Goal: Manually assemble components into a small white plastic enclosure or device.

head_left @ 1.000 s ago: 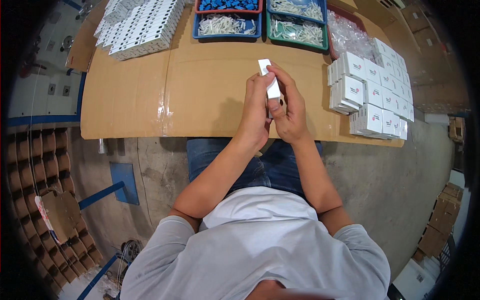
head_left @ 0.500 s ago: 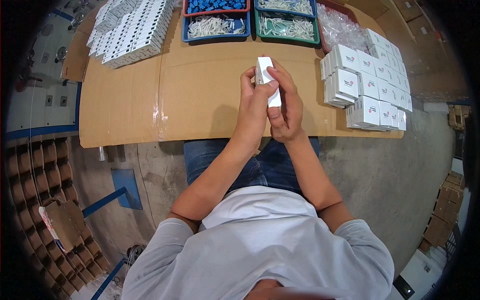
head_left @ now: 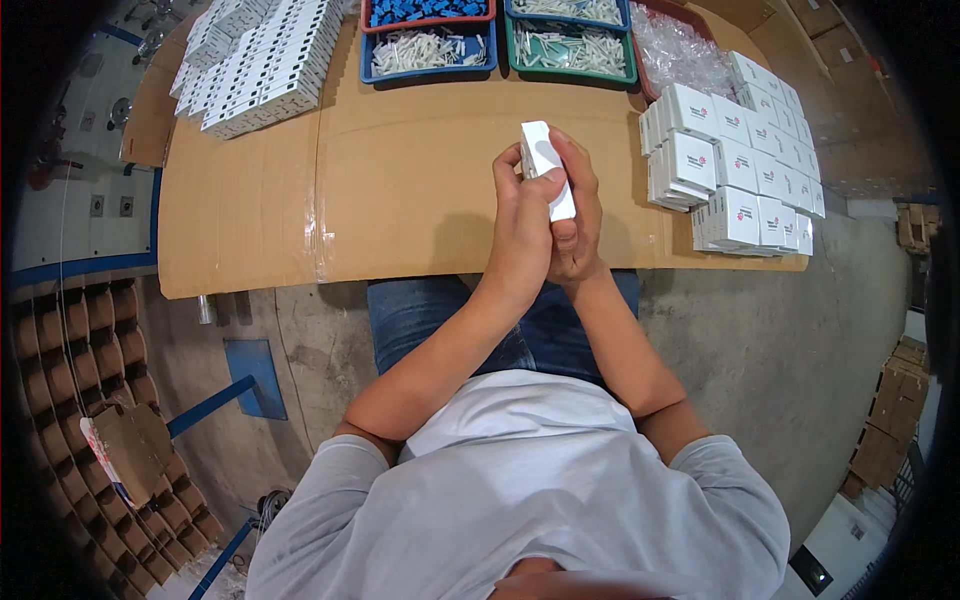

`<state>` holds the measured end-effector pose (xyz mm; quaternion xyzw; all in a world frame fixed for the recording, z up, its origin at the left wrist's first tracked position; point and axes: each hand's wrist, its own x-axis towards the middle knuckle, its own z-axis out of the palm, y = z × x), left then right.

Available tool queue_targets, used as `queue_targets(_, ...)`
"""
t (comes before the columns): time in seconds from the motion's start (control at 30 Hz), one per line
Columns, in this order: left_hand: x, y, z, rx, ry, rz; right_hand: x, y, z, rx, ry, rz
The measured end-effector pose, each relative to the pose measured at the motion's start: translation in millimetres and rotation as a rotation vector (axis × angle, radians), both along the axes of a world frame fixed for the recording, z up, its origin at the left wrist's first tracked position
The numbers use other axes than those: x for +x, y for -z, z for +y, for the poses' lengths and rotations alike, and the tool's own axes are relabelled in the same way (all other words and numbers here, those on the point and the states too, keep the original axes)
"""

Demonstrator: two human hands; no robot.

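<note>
A small white box [head_left: 541, 150] is held upright between my two hands, above the near part of the cardboard-covered table [head_left: 400, 190]. My left hand [head_left: 522, 205] wraps its left side, with the thumb across the face toward me. Around the right side curl the fingers of my right hand [head_left: 582, 195], its thumb low by the bottom end. My palms and fingers hide the lower part and sides of the box.
White boxes [head_left: 270, 75] stand in rows at the far left, and more printed white boxes [head_left: 735, 165] are stacked at the right. At the back are a red tray [head_left: 428, 22] of blue pieces, a blue tray [head_left: 428, 75] and a green tray [head_left: 572, 75] of white pieces, and clear plastic bags [head_left: 680, 50].
Both hands and the white box have shifted slightly to the right. The box tilts a little more, and my right thumb has moved lower on it.
</note>
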<state>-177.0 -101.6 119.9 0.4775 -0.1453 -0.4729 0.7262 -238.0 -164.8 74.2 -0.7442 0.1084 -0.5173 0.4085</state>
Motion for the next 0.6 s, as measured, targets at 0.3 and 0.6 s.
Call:
queue_targets(0.3, -7.2, 0.6, 1.2, -0.020, 0.002, -0.065, -5.7, 2.4, -2.9, -0.061, 0.002, 0.004)
queue_targets(0.6, -8.5, -6.4, 2.6, -0.072, 0.018, -0.118, -9.6, 0.2, 0.1, -0.048, 0.026, 0.017)
